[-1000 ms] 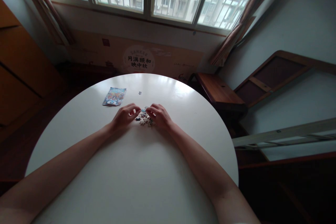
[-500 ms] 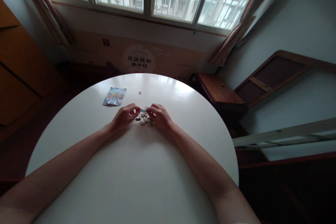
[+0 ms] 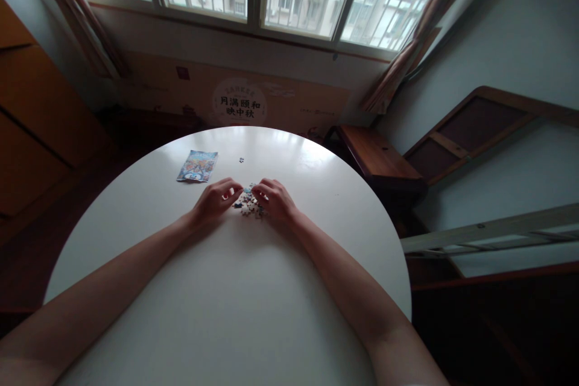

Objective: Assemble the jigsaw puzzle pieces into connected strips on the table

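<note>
A small heap of jigsaw pieces (image 3: 248, 207) lies near the middle of the round white table (image 3: 235, 313). My left hand (image 3: 216, 199) rests at the heap's left side with its fingers curled and pinched together at the pieces. Opposite it, my right hand (image 3: 274, 199) has its fingers bent and pinched too. The fingertips of both hands nearly meet over a bluish piece (image 3: 246, 191); which hand grips it is too small to tell.
A colourful printed puzzle packet (image 3: 198, 166) lies flat at the table's far left. One stray piece (image 3: 241, 160) sits beyond the hands. A wooden side table (image 3: 377, 160) stands right of the table; a printed cardboard panel (image 3: 239, 102) leans under the window.
</note>
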`<move>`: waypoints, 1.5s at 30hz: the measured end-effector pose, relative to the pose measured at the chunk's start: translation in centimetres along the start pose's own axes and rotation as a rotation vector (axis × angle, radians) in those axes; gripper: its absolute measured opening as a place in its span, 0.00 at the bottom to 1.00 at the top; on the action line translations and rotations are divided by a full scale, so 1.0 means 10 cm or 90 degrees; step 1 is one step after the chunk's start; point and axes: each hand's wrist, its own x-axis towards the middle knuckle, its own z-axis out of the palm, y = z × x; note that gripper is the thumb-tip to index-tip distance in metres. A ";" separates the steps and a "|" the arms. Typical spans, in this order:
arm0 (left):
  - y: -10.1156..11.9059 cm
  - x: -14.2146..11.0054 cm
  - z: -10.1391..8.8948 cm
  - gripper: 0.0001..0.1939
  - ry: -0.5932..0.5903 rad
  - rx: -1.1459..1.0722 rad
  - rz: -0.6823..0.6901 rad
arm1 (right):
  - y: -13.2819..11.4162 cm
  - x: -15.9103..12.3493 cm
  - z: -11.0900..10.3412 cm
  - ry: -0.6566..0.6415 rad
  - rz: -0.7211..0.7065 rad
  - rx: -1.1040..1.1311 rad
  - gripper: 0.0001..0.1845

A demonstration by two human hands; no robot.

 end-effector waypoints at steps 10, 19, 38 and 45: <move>0.02 0.01 -0.01 0.10 -0.002 -0.003 -0.004 | -0.01 0.00 0.00 -0.005 -0.002 0.001 0.09; 0.03 0.01 -0.01 0.11 0.002 -0.007 -0.002 | 0.00 -0.01 0.00 -0.012 0.005 0.003 0.10; 0.05 0.01 -0.02 0.10 0.001 -0.008 -0.001 | -0.01 0.00 -0.01 -0.006 -0.005 0.002 0.09; 0.03 0.01 -0.02 0.11 0.005 -0.018 0.012 | -0.01 0.00 -0.01 -0.010 -0.002 0.010 0.09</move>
